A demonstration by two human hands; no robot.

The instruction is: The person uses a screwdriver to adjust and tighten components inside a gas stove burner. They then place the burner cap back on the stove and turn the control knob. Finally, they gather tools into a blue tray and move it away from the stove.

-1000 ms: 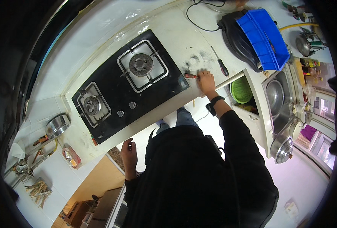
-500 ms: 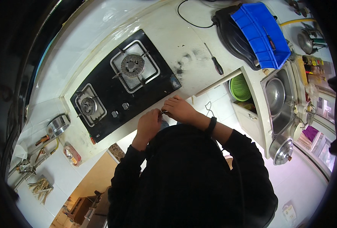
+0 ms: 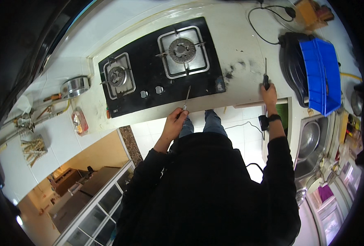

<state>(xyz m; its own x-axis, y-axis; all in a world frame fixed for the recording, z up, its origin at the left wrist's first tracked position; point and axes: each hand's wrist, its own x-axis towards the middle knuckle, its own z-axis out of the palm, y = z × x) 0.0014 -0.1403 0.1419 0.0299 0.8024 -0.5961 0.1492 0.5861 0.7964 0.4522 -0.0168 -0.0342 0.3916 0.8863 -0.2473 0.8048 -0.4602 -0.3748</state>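
Observation:
In front of the black gas cooktop (image 3: 145,65), my left hand (image 3: 175,123) is closed round a thin screwdriver (image 3: 187,98). Its metal shaft points away from me over the cooktop's front edge, and most of its handle is hidden in my fingers. My right hand (image 3: 269,96) reaches over the counter (image 3: 243,41) to the right of the cooktop. Its fingers close on the handle end of a second screwdriver, a black-handled one (image 3: 266,78), whose blade points to the back of the counter. Dark smudges mark the counter between this screwdriver and the cooktop.
Right of my right hand, a blue plastic bin (image 3: 321,78) leans on a black appliance (image 3: 292,65) with a cord. A sink with a metal basin (image 3: 309,139) lies beyond. At the left are a saucepan (image 3: 75,86) and a red-and-clear package (image 3: 79,121).
My hands, together at the cooktop's front edge before, have parted. My right hand has moved right and taken hold of the black-handled screwdriver. The view has shifted, showing my legs.

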